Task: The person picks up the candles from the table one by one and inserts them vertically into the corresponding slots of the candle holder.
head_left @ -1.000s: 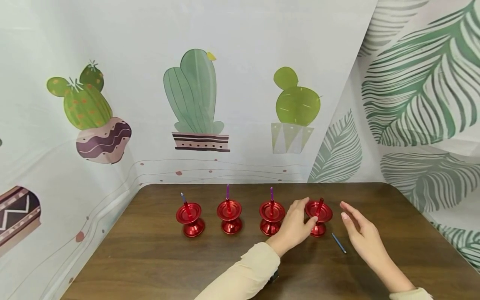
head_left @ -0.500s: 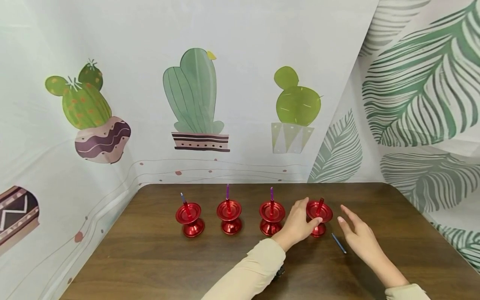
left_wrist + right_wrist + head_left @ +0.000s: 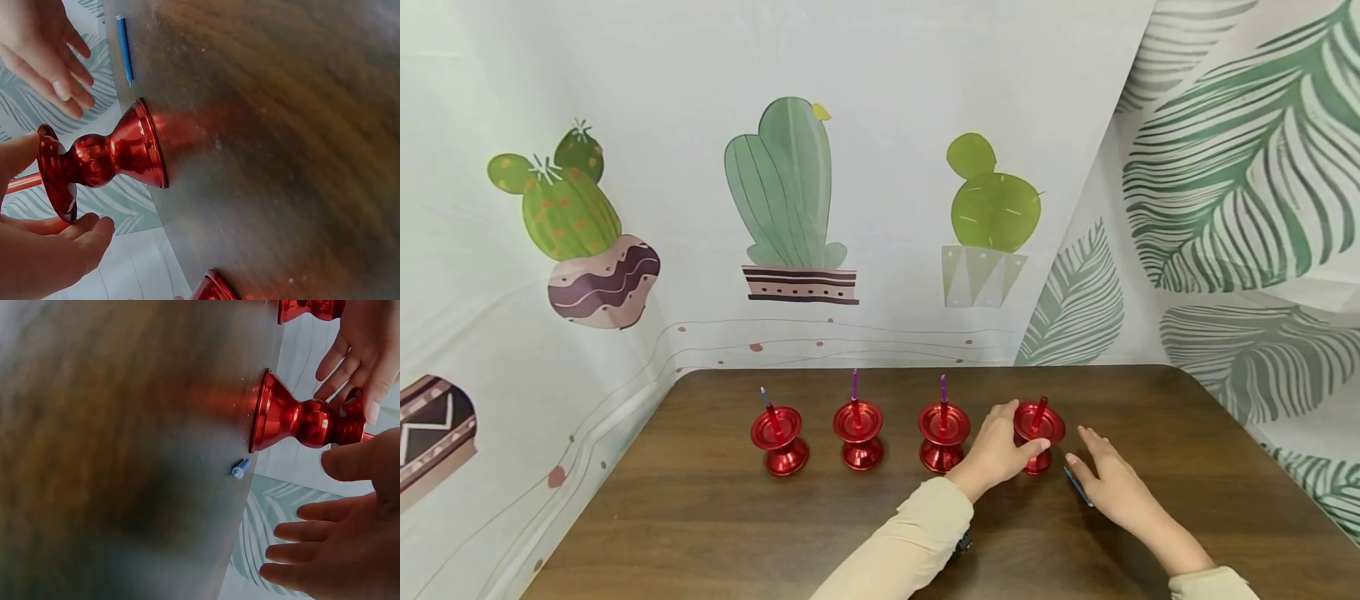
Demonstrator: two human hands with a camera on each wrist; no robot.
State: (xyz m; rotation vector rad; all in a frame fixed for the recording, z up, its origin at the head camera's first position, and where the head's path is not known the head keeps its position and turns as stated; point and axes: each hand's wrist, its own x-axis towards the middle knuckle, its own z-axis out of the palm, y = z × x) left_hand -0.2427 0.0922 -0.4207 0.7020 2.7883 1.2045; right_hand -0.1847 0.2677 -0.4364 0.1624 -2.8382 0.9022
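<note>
My left hand (image 3: 1000,450) holds the rightmost red metal candle holder (image 3: 1051,427) by its dish, thumb at one side of the rim and fingers at the other. The left wrist view shows its base standing on the table and a red tube rising from the dish. To its right my right hand (image 3: 1117,485) hovers low with spread fingers and nothing in its grasp. A slim blue candle (image 3: 125,51) lies on the table just under that hand, partly covered by it in the head view.
Three more red candle holders stand in a row to the left. One bears a blue candle (image 3: 765,397), two bear purple candles (image 3: 854,384). A printed cloth (image 3: 895,167) hangs behind the wooden table (image 3: 737,525).
My right hand has come lower and to the left, over the blue candle. The left hand has shifted slightly right and closer around the rightmost candle holder.
</note>
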